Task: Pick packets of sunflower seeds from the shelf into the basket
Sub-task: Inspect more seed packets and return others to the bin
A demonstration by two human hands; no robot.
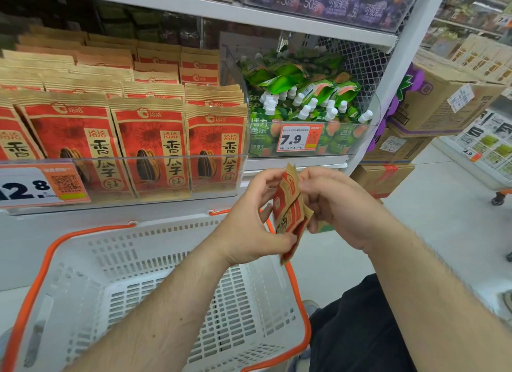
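Sunflower-seed packets (pixel 291 213) sit pinched between your left hand (pixel 255 219) and right hand (pixel 332 202), both clamped on them above the white basket's (pixel 155 274) far right rim, so next you should lower and release them inside.

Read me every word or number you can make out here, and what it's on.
"洽洽" and "香瓜子": shelf packets.
"12.8": left price tag.
"7.9": price tag under green pouches.
"50%", "可吸果冻": top-shelf packs.
"2.9": far-right tag.
Packet in hands: unreadable.
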